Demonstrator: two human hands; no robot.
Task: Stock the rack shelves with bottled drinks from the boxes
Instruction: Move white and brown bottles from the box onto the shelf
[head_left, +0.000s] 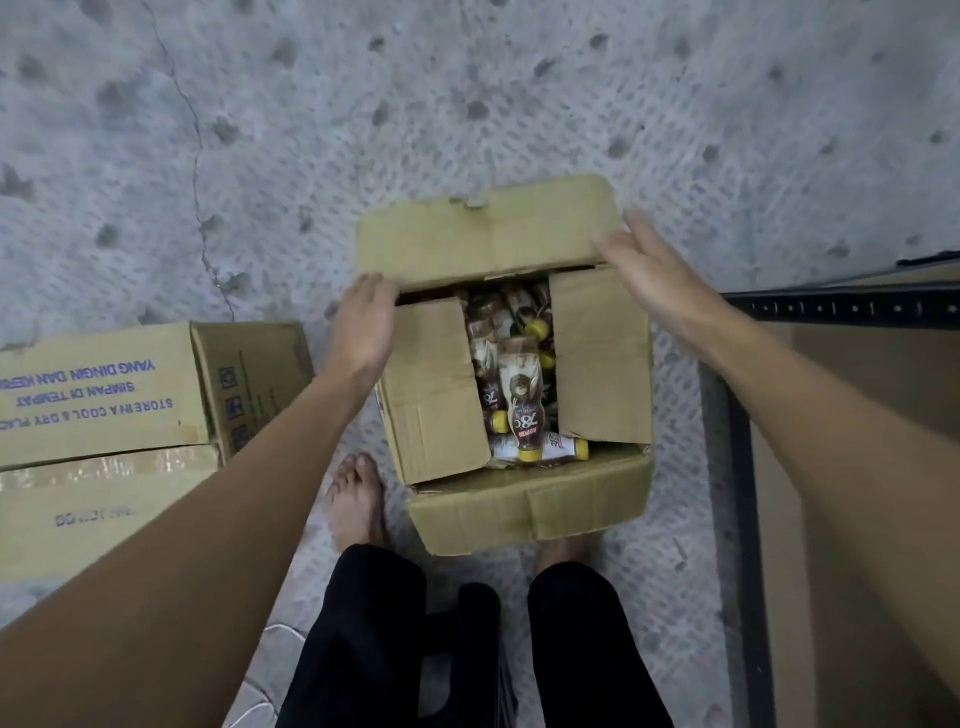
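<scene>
An open cardboard box (524, 506) stands on the floor in front of my feet. Inside it lie several brown-labelled drink bottles (522, 400) with yellow caps, jumbled on their sides. My left hand (363, 332) rests on the box's left side, by the left inner flap, fingers curled over the edge near the far flap. My right hand (649, 275) is flat and blurred over the right end of the far flap, fingers spread. Neither hand holds a bottle. The dark metal rack (841, 309) with a brown shelf board runs along the right edge.
Two more cardboard boxes (104, 395) with blue print lie stacked on the floor at the left. My bare feet and black trousers are at the bottom centre. The rough grey concrete floor (467, 93) spreads beyond the box.
</scene>
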